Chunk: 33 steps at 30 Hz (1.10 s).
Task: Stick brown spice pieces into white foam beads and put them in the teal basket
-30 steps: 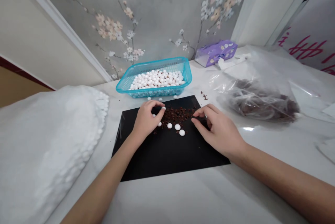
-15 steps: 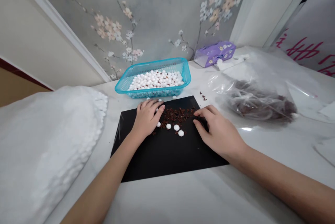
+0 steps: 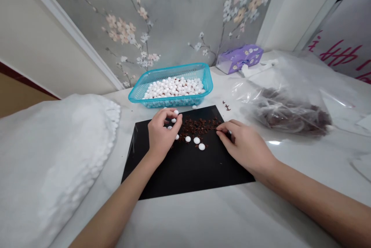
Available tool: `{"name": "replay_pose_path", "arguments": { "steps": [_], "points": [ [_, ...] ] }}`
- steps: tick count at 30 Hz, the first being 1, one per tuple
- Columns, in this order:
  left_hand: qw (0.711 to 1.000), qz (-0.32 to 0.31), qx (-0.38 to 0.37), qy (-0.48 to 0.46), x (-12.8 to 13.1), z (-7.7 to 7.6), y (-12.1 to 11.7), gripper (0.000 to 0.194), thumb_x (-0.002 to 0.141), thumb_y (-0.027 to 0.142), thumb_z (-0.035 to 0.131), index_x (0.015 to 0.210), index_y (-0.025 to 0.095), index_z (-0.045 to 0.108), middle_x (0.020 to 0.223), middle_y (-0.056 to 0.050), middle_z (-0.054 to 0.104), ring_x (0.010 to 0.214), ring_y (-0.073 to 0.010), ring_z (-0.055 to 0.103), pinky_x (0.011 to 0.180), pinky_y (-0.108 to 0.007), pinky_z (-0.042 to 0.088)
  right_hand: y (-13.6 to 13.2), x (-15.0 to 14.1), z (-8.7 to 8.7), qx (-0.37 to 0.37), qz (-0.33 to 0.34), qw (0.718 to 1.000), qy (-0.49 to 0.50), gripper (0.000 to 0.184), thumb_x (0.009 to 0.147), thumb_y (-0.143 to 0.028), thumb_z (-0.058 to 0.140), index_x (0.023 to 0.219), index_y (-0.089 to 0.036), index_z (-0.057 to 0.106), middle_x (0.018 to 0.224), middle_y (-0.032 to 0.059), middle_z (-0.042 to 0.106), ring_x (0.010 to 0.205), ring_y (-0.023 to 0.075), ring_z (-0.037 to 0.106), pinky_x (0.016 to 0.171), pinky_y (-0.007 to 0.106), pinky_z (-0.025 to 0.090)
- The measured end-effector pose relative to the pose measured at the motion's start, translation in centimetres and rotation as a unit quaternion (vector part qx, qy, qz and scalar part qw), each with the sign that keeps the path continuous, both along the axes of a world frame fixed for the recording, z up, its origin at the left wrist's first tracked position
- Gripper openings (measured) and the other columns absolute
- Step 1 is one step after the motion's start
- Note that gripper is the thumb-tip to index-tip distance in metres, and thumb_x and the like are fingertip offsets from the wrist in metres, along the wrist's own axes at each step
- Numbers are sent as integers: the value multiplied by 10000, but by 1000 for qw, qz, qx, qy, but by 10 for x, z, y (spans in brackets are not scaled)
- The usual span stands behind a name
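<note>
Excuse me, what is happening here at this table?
One person works with bare hands on a black mat on a white table. The left hand is cupped among white round beads, and the right hand has its fingers at a pile of dark brown bits. More beads lie in a blue plastic basket, beside a clear plastic bag of dark brown material.

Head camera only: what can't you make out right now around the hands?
Head view:
- Left hand: its fingers hide whether a white bead is gripped.
- Right hand: its fingers hide what the fingertips pinch, if anything.
- Clear plastic bag: the creased film blurs the dark contents, so their kind can't be told.
- Brown bits on the black board: too small to identify.
</note>
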State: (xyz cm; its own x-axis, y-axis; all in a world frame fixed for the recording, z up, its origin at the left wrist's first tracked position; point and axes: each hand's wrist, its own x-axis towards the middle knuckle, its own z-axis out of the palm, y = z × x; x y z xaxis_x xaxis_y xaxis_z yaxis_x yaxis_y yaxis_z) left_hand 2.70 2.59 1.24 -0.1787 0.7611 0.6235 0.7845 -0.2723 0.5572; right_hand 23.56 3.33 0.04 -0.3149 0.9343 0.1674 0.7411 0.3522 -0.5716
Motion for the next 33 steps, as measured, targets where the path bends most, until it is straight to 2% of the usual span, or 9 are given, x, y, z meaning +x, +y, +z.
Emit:
{"name": "replay_pose_path", "arguments": {
  "steps": [3,5,7,12,18,21,24,30,33],
  "points": [
    [989,-6,-4,-148,15,2,-7,112,759,238,616,720,175,532,852,-31,656,791,-133,626,601,-206,464,-1,0,-1,9,-3,1000,11,137,833,-216,480,857,-215,615,860,-3,647,576,136,558,553,286,442],
    [976,-51,-27,-211,24,2,-12,116,757,229,622,773,179,519,843,-31,653,782,-131,630,603,-203,474,-1,-1,-2,25,2,999,32,144,828,-204,477,861,-214,617,866,-1,651,573,127,554,548,272,438],
    [967,-103,-56,-228,30,1,-16,153,755,216,626,865,183,524,840,-35,659,766,-131,634,605,-208,488,-1,-1,-1,38,3,998,43,141,820,-194,478,847,-211,616,857,0,654,562,122,547,536,263,432],
    [977,-143,-78,-138,34,-2,-21,120,763,214,627,875,190,593,828,-19,681,678,-106,630,625,-208,504,-2,-1,-1,48,-3,998,44,120,814,-192,491,824,-220,607,847,-13,661,532,112,531,519,253,418],
    [971,-189,-119,-83,35,-2,-19,162,796,240,592,950,203,628,866,-16,682,696,-104,634,622,-202,509,-5,0,0,129,-29,986,98,173,796,-194,527,957,-217,585,668,-23,610,464,97,494,487,226,396],
    [969,-190,-130,-92,35,-2,-19,223,778,244,610,995,201,598,834,-13,679,677,-109,637,615,-211,510,-8,-1,2,146,-5,982,121,175,805,-192,509,971,-213,562,644,-29,588,439,89,476,474,223,394],
    [972,-181,-129,-73,35,-1,-20,158,767,241,615,918,200,593,819,-8,671,653,-104,630,592,-210,496,-11,-1,4,157,30,978,133,157,820,-176,487,956,-225,546,671,-25,591,439,85,466,482,227,403],
    [973,-184,-136,-34,35,1,-22,107,773,226,597,879,209,596,759,7,656,653,-105,619,569,-208,469,-13,-1,5,106,53,975,188,144,822,-167,477,943,-229,526,708,-16,591,451,90,443,459,234,393],
    [972,-189,-135,-29,36,1,-22,101,771,213,595,872,208,598,731,13,653,626,-94,609,565,-198,467,-10,-2,3,81,58,969,226,111,833,-181,478,930,-221,516,746,-6,589,511,97,485,494,232,413]
  ]
}}
